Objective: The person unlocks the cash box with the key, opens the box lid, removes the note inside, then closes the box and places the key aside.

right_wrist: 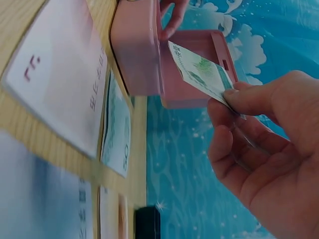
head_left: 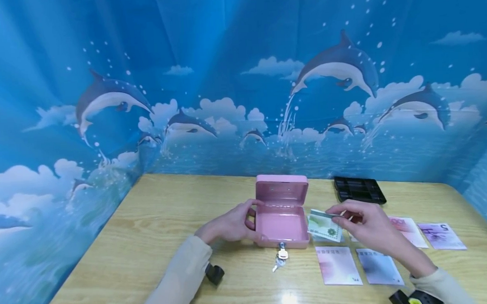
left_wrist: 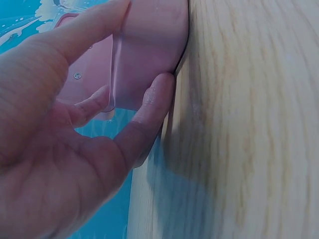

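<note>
A pink metal cash box stands on the table with its lid raised and its inside floor showing. My left hand holds the box's left side, thumb near the front corner and a finger at the back by the hinge. In my right hand, a green banknote is pinched between thumb and fingers. That note hangs just beside the box's right wall, tilted, and in the right wrist view it overlaps the raised lid. Keys dangle from the lock at the box's front.
Several banknotes lie right of the box: a pinkish one, a bluish one, a red one and a purple one. Another green note lies beside the box. Behind them sits a black compartment tray, near the dolphin curtain.
</note>
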Tool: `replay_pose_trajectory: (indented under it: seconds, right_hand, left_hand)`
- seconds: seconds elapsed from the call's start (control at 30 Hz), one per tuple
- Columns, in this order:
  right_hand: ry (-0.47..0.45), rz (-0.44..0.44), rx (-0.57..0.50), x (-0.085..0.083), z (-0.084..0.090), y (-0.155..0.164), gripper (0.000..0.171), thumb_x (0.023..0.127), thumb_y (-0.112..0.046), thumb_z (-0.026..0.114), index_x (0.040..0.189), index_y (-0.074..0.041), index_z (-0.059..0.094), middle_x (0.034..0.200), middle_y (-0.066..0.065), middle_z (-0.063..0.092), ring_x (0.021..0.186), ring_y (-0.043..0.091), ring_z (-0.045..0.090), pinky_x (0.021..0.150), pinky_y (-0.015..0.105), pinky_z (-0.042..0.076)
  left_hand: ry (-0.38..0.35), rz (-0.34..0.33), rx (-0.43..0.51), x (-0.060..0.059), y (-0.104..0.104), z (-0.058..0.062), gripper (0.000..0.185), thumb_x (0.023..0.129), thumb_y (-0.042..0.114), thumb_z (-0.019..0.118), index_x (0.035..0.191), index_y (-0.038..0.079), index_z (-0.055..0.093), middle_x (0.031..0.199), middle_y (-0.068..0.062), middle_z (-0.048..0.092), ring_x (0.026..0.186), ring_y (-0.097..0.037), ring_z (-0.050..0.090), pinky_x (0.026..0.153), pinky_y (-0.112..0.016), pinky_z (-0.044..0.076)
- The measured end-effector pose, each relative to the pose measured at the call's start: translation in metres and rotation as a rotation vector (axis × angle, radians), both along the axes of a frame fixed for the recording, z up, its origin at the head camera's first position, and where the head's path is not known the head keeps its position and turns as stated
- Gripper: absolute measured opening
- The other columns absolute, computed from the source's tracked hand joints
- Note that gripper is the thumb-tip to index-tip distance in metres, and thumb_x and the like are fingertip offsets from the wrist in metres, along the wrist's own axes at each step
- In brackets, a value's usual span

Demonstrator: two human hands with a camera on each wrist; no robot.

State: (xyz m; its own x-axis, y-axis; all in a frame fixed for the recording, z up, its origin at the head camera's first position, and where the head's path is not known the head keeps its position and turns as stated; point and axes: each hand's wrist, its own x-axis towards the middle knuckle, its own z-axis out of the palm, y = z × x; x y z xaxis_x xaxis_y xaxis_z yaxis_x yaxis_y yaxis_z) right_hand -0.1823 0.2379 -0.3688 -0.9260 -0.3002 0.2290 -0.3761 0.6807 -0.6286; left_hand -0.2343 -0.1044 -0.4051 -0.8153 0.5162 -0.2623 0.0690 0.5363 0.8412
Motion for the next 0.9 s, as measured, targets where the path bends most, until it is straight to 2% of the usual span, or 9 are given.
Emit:
replay_pose_trajectory:
  seconds: [0.37,0.6,0.8,0.9]
  right_hand:
    - [0.054,-0.019,0.047,0.011,0.003,0.024,0.023,0.094,-0.007,0.072,0.111,-0.021,0.076,0.099,-0.002,0.075,0.066,0.008,0.061,0.053,0.023,0.05]
    - [0.047,-0.033,0.052,0.015,0.001,0.043,0.022,0.094,-0.006,0.071,0.111,-0.019,0.076,0.098,-0.002,0.074,0.066,0.008,0.061,0.053,0.023,0.049]
    - [-0.016,-0.062,0.074,0.019,0.003,0.054,0.021,0.096,-0.009,0.069,0.113,-0.02,0.075,0.093,-0.005,0.072,0.063,0.011,0.059,0.05,0.025,0.047]
    - [-0.002,-0.064,0.086,0.02,0.001,0.061,0.022,0.096,-0.008,0.069,0.113,-0.019,0.075,0.091,-0.008,0.071,0.063,0.01,0.058,0.05,0.024,0.046]
  left_hand:
    - [-0.006,0.01,-0.014,0.0,-0.001,0.0,0.093,0.077,0.026,0.09,0.153,0.025,0.037,0.132,-0.008,0.057,0.108,-0.019,0.064,0.105,-0.045,0.053]
    - [-0.007,0.002,0.008,0.0,-0.001,0.0,0.092,0.077,0.025,0.09,0.152,0.024,0.037,0.135,-0.009,0.056,0.108,-0.019,0.065,0.105,-0.044,0.054]
    - [-0.006,0.001,-0.004,0.0,-0.001,0.0,0.093,0.077,0.025,0.091,0.153,0.025,0.037,0.134,-0.009,0.056,0.108,-0.019,0.065,0.105,-0.045,0.054]
    - [-0.008,0.006,-0.003,0.0,-0.001,0.0,0.093,0.076,0.025,0.091,0.152,0.026,0.037,0.134,-0.008,0.057,0.108,-0.019,0.065,0.106,-0.045,0.053]
